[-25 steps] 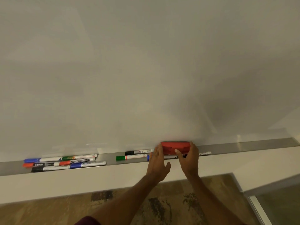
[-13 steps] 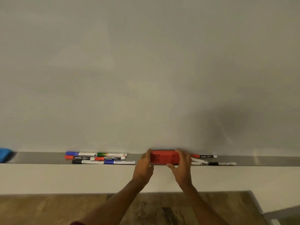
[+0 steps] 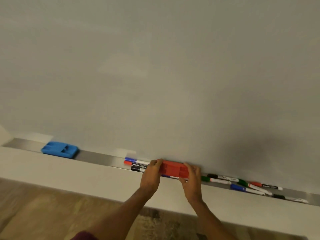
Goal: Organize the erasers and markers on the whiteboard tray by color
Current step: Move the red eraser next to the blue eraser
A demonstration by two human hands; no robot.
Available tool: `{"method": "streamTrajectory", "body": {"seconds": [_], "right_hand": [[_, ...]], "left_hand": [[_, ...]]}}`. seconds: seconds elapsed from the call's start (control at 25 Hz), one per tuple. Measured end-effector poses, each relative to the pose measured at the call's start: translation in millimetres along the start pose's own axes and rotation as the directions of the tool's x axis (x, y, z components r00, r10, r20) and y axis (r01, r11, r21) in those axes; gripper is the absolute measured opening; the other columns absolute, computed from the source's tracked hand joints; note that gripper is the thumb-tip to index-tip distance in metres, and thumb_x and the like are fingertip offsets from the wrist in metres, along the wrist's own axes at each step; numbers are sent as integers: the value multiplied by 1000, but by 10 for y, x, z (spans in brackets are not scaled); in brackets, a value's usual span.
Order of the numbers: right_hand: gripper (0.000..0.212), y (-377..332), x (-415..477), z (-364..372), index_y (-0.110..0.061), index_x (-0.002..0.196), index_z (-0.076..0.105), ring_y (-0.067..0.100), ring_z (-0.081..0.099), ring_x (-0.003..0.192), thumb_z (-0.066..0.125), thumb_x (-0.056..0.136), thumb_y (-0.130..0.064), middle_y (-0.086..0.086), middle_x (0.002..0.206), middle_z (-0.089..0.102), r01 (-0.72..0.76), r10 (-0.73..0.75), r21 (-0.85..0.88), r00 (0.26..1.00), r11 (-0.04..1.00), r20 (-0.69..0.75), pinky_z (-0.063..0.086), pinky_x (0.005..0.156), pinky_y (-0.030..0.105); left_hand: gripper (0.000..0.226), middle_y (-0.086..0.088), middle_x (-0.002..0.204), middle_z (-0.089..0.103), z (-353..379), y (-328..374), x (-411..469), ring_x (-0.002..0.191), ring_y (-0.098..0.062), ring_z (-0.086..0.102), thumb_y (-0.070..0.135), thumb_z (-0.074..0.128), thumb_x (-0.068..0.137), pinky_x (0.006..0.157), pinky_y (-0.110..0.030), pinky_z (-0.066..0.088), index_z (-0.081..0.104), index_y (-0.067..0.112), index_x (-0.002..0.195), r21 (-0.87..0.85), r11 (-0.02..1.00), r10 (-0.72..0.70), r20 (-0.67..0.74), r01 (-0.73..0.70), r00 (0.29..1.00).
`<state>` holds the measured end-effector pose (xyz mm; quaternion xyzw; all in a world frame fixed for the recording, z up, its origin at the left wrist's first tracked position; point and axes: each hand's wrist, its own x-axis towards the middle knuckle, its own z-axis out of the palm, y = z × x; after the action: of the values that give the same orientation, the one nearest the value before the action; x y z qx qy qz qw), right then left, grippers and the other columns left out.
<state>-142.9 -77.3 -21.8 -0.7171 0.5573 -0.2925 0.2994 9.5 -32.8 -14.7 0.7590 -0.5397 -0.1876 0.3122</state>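
A red eraser (image 3: 173, 169) is held just over the metal tray (image 3: 102, 158), above a cluster of markers. My left hand (image 3: 151, 174) grips its left end and my right hand (image 3: 191, 177) grips its right end. The left ends of three markers (image 3: 136, 165) with blue, red and black caps stick out to the left of my left hand. A blue eraser (image 3: 60, 149) lies far left on the tray. To the right lie several more markers (image 3: 242, 185) with black, green, blue and red caps, some crossing each other.
The whiteboard (image 3: 155, 75) fills the upper view, bare. Below the tray runs a wide white ledge (image 3: 69, 174). Wooden floor and a patterned rug (image 3: 164, 226) show at the bottom.
The red eraser has travelled left along the tray in both hands, from over the right marker group to over the left one. The view swung left and the blue eraser came into sight.
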Motion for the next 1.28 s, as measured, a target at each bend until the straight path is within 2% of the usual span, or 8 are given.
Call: {"method": "streamTrajectory", "body": {"seconds": [0.08,0.28,0.56,0.72,0.8,0.92,1.16,1.28], "right_hand": [[63,-228,-21,212,-14,129,47,24,46,119,73,73,0,12,124,40,-12,12,-1,1000,1000,22,46,101,40],[63,-813,-30,817,-10,129,47,29,44,121,72,73,1,16,126,41,1,1,-18,996,1000,94,39,106,41],[65,-1550,-72,1643,-13,133,42,26,43,122,70,76,0,13,127,43,26,-20,-28,977,999,211,40,106,43],[61,-1804,-73,1999,-13,130,45,25,43,122,71,76,-2,13,126,45,-3,9,-26,963,1000,269,41,105,41],[61,-1910,-54,2126,-12,131,44,23,43,123,72,77,-6,13,128,45,-27,34,-27,950,999,312,41,104,36],[61,-1995,4,2270,-12,129,45,24,44,123,73,75,-5,11,129,45,-76,76,-12,939,997,336,39,103,34],[53,-1904,133,2588,-19,114,56,23,56,109,80,66,-14,4,113,62,-110,114,-31,933,993,343,49,95,41],[47,-1935,153,2575,-18,112,56,21,57,106,77,70,-14,4,112,63,-110,110,-18,931,994,347,49,95,42]], "left_hand": [[45,-6,137,47,-181,-212,9,121,-21,49,17,49,95,98,-31,43,38,20,139,18,1000,-20,-7,20,1000],[60,-9,135,48,-685,-814,62,117,-26,48,0,50,87,91,-35,47,32,17,142,119,990,-71,-43,76,997],[64,-13,134,47,-1369,-1712,94,118,-26,46,9,57,87,91,-35,47,28,16,144,175,969,-171,-49,177,984],[70,-14,139,42,-1626,-2050,162,125,-24,42,13,54,92,97,-35,44,14,13,149,207,951,-235,1,230,972],[72,-14,142,39,-1702,-2193,213,126,-24,41,15,53,93,98,-37,45,7,11,149,218,943,-264,30,251,964],[63,-14,139,42,-1766,-2330,306,121,-24,47,9,45,95,98,-38,46,10,9,148,217,939,-281,36,267,959],[63,-13,135,45,-1770,-2517,386,116,-25,50,5,46,92,97,-36,45,13,6,146,286,915,-312,49,286,949],[64,-11,139,43,-1755,-2504,405,124,-27,44,6,48,91,104,-41,33,15,7,145,424,870,-293,35,251,956]]}}
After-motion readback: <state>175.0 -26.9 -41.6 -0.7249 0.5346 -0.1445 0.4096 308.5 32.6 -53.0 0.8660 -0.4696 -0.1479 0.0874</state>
